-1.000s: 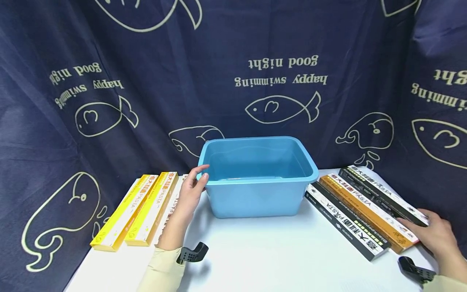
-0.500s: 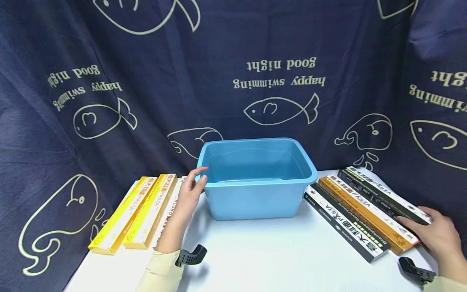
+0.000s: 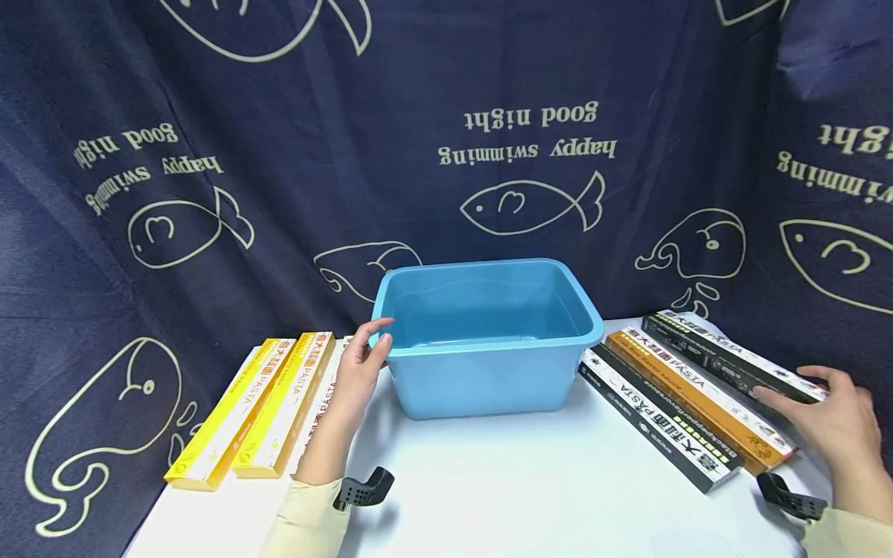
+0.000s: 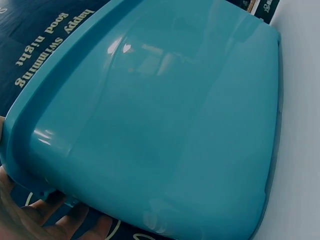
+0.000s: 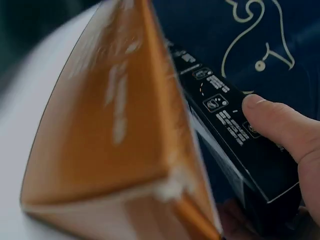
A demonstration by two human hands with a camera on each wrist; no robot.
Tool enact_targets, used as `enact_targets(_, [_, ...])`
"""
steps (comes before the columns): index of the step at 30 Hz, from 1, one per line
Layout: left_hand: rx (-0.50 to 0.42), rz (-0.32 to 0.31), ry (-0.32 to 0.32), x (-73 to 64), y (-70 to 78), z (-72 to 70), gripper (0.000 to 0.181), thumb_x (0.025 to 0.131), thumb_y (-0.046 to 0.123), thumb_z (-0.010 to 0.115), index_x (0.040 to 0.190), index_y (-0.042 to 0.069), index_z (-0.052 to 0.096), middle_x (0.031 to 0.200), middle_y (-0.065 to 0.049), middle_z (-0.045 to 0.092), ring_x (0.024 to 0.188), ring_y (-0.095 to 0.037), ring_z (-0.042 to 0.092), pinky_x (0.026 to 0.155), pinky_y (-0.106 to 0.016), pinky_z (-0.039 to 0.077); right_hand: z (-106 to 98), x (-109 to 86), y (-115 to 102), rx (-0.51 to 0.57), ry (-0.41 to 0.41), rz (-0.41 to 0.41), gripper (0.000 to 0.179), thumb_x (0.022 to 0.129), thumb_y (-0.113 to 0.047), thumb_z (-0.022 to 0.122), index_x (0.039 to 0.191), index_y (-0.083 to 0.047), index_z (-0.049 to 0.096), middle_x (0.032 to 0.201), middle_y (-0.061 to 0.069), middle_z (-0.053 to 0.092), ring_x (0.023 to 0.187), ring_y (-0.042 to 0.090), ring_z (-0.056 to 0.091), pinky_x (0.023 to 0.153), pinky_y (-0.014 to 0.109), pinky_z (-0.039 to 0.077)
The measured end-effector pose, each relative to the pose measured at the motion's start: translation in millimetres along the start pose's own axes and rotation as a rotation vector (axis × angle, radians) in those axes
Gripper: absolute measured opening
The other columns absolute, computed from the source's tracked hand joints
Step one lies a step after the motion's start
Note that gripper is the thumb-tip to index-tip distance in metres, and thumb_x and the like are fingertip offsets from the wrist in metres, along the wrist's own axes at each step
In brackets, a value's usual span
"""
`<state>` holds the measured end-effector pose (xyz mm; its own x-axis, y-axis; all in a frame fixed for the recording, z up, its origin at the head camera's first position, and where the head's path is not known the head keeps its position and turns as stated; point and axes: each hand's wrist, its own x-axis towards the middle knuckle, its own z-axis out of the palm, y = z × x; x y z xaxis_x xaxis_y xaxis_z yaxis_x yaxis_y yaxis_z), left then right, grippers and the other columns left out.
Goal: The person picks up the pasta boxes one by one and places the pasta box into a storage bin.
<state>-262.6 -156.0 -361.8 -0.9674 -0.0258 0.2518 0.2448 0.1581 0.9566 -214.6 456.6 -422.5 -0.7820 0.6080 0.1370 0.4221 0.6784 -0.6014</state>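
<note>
At the left end of a blue plastic bin (image 3: pixel 481 380), my left hand (image 3: pixel 363 364) grips the rim. The left wrist view has its fingers (image 4: pixel 75 217) curled under the rim, against the outer wall. On the far right, my right hand (image 3: pixel 840 415) holds the near end of a black-and-white pasta box (image 3: pixel 739 353). Its thumb (image 5: pixel 280 120) presses the black printed side, while the other fingers are mostly hidden behind the box. Just left of it lies an orange-and-white pasta box (image 3: pixel 698 395), large and close in the right wrist view.
Another black-and-white pasta box (image 3: pixel 656 418) lies between the orange one and the bin. Two yellow pasta boxes (image 3: pixel 230 418) and a white pasta box (image 3: pixel 324 395), partly behind the left forearm, lie on the left. A dark blue curtain (image 3: pixel 418 116) hangs behind the white table (image 3: pixel 523 480).
The near end of the far-right black-and-white box has shifted up and slightly right with my right hand, widening the gap to the orange box. My left hand stays on the bin's rim.
</note>
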Motion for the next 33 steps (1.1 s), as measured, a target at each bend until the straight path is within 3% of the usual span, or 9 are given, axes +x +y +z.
enact_targets(6, [-0.001,0.017,-0.004,1.9,-2.5,3.1,0.037,0.104,0.028,0.052,0.139,0.018,0.053,0.152,-0.002,0.044,0.122,-0.018,0.049,0.109,-0.048,0.044,-3,-3.9,-5,0.144,0.108,0.02,0.081,0.084,-0.034,0.074,0.147,0.0,0.037,0.149,0.035,0.032,0.137,0.052,0.03,0.105,0.062,0.03])
enact_targets(8, [0.003,0.015,0.001,1.7,-3.9,3.1,0.037,0.104,0.028,0.052,0.139,0.018,0.053,0.152,0.0,0.044,0.123,-0.018,0.048,0.11,-0.049,0.044,-3,-4.8,-7,0.24,0.147,0.056,0.068,0.083,-0.031,0.076,0.142,-0.01,0.049,0.136,0.016,0.05,0.123,0.033,0.05,0.103,0.041,0.04])
enact_targets(10, [0.004,0.021,0.008,1.8,-3.9,3.6,0.037,0.104,0.028,0.052,0.139,0.018,0.054,0.153,-0.001,0.044,0.122,-0.02,0.049,0.109,-0.049,0.044,-3,-6.9,-11,0.351,0.185,0.097,0.057,0.083,-0.028,0.076,0.136,-0.026,0.054,0.126,-0.011,0.05,0.112,0.006,0.052,0.091,0.015,0.043])
enact_targets(11, [0.006,0.024,0.011,2.0,-3.7,4.0,0.036,0.104,0.029,0.052,0.138,0.019,0.054,0.153,-0.001,0.044,0.122,-0.02,0.049,0.109,-0.049,0.044,-4,-7.2,-13,0.439,0.207,0.116,0.053,0.083,-0.024,0.076,0.131,-0.034,0.056,0.12,-0.021,0.046,0.104,-0.004,0.049,0.083,0.005,0.041])
enact_targets(13, [0.007,0.03,0.012,2.3,-2.7,4.7,0.036,0.104,0.031,0.051,0.138,0.02,0.054,0.153,-0.001,0.043,0.123,-0.023,0.049,0.109,-0.05,0.043,-6,-6.9,-18,0.701,0.211,0.143,0.051,0.086,-0.015,0.074,0.122,-0.043,0.053,0.11,-0.031,0.035,0.092,-0.014,0.041,0.063,0.003,0.046])
enact_targets(18, [0.017,0.04,0.015,3.7,-1.7,5.5,0.036,0.104,0.03,0.05,0.138,0.02,0.054,0.153,-0.002,0.044,0.121,-0.022,0.049,0.108,-0.048,0.045,-9,-8.8,-30,1.15,0.204,0.179,0.05,0.087,0.008,0.065,0.119,-0.03,0.055,0.112,-0.018,0.041,0.093,-0.003,0.05,0.045,0.012,0.049])
enact_targets(25, [0.017,0.061,0.02,5.2,-4.7,7.5,0.037,0.104,0.026,0.05,0.139,0.016,0.054,0.148,-0.005,0.048,0.098,-0.012,0.051,0.092,-0.027,0.048,-11,-11.4,-34,1.247,0.228,0.211,0.054,0.085,0.013,0.065,0.123,-0.025,0.06,0.115,-0.015,0.043,0.094,-0.001,0.053,0.049,0.011,0.05])
enact_targets(28, [0.005,0.053,0.019,3.4,-4.4,8.2,0.038,0.104,0.025,0.05,0.14,0.017,0.052,0.151,-0.004,0.045,0.102,-0.013,0.051,0.096,-0.033,0.048,-14,-9.2,-39,1.282,0.231,0.201,0.055,0.084,0.015,0.065,0.123,-0.023,0.062,0.116,-0.013,0.044,0.093,0.0,0.055,0.05,0.011,0.051])
enact_targets(33, [-0.029,-0.005,0.006,1.4,-1.3,5.7,0.035,0.104,0.025,0.048,0.139,0.02,0.049,0.159,-0.001,0.035,0.132,-0.025,0.048,0.111,-0.053,0.042,-20,-7.2,-55,1.21,0.26,0.148,0.05,0.083,0.012,0.067,0.119,-0.022,0.065,0.115,-0.014,0.046,0.084,-0.004,0.057,0.053,0.006,0.049])
